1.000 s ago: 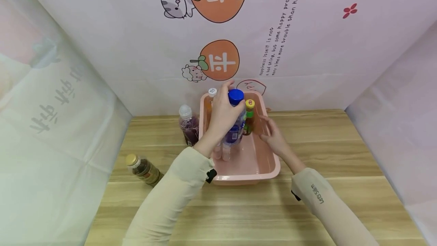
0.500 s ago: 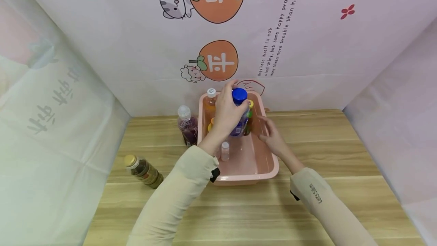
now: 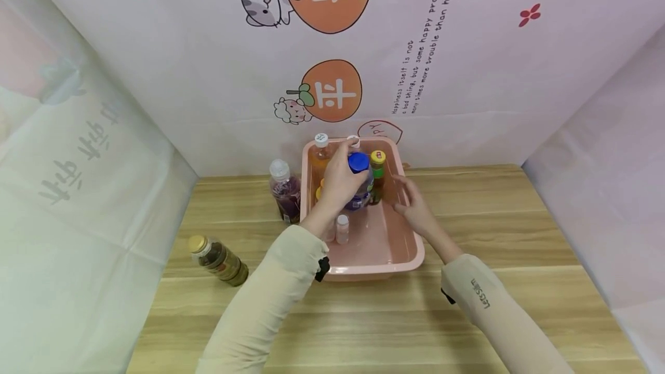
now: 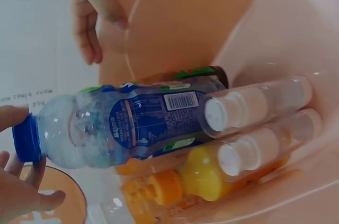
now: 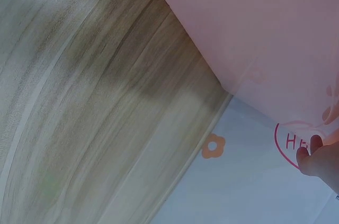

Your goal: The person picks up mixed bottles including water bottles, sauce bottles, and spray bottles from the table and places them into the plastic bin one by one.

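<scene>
Left hand (image 3: 337, 184): blue-capped bottle (image 3: 365, 189) gripped up top, inside pink tub (image 3: 371, 270)
Right hand (image 3: 417, 208): fingers held kinda loose by right rim (image 3: 419, 251)

A wood-grained table (image 3: 478, 218) is stretching beneath the hands (image 3: 341, 180), its tan and brown bands running sideways. Beyond the hands, a pale pinkish back wall (image 3: 467, 85) is standing at the table's far edge, showing orange fruit prints (image 3: 332, 105), a cartoon cat (image 3: 264, 4) and slanting dark lettering (image 3: 431, 45). Creased whitish side walls (image 3: 83, 235) are flanking the hands, and soft light is falling over the table.
</scene>
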`<state>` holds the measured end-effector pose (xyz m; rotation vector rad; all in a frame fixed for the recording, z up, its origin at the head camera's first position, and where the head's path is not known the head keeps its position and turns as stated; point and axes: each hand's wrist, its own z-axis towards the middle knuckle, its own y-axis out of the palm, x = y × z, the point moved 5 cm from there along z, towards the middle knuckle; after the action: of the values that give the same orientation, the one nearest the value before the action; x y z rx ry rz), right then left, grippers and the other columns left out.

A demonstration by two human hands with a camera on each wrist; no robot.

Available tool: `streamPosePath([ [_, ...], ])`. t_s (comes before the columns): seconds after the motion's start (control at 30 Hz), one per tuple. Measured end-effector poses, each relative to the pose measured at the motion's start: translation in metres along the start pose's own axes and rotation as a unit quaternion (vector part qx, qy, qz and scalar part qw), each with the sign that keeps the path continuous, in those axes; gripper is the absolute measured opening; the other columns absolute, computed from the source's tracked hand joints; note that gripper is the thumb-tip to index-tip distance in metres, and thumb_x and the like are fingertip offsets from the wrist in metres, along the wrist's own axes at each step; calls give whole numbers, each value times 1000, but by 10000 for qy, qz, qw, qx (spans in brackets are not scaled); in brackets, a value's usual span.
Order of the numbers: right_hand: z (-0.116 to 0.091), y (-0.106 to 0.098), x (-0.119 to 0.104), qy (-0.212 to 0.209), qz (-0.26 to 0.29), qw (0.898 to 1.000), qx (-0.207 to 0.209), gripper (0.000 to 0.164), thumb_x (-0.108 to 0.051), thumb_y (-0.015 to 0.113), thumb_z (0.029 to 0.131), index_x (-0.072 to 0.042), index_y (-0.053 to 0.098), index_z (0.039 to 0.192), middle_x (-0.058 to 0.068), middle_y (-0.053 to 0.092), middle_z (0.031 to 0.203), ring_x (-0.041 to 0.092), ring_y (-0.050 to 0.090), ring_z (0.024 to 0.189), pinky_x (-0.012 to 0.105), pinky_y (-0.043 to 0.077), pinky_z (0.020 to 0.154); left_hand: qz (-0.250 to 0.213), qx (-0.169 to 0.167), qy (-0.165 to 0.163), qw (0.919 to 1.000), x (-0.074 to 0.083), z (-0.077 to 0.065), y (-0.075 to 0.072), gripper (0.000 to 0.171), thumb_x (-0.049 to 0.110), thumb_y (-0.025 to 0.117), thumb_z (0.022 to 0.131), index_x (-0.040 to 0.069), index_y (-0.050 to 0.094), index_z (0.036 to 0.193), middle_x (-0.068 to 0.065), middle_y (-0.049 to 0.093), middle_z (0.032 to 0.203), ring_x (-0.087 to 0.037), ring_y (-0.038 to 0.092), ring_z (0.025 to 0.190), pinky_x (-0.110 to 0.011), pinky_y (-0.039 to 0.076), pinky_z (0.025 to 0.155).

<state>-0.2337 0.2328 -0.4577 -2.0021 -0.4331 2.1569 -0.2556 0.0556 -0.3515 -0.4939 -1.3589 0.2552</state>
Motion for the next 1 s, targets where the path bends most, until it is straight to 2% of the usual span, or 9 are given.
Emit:
streamPosePath([
  [0.2,0,1,-1,55,-8,10000,-27,68,18,47,80,4,29,144,26,19,155,43,9,146,58,11,119,-122,-195,-53,9997,-18,2,3,63,0,70,82,8,40,137,-12,58,133,-30,51,129,-46,42,108],
  [0.5,0,0,2,123,98,9999,14,69,19,47,80,2,29,144,25,17,156,42,6,147,57,10,119,132,-547,-472,9973,-39,2,12,61,0,69,83,12,42,136,-9,57,135,-29,51,129,-45,44,106],
  [0.77,0,0,1,203,58,9998,10,70,17,47,81,0,29,146,23,18,157,40,7,148,57,11,119,467,-539,-504,9962,-41,-1,16,58,4,70,83,13,45,135,-10,57,136,-30,54,126,-46,45,105],
  [1.0,-1,-1,1,222,101,9997,0,70,17,47,81,0,28,146,23,17,157,40,6,148,58,11,119,358,-641,-592,9955,-42,0,17,58,10,67,87,13,41,139,-12,52,142,-31,51,130,-46,44,106],
])
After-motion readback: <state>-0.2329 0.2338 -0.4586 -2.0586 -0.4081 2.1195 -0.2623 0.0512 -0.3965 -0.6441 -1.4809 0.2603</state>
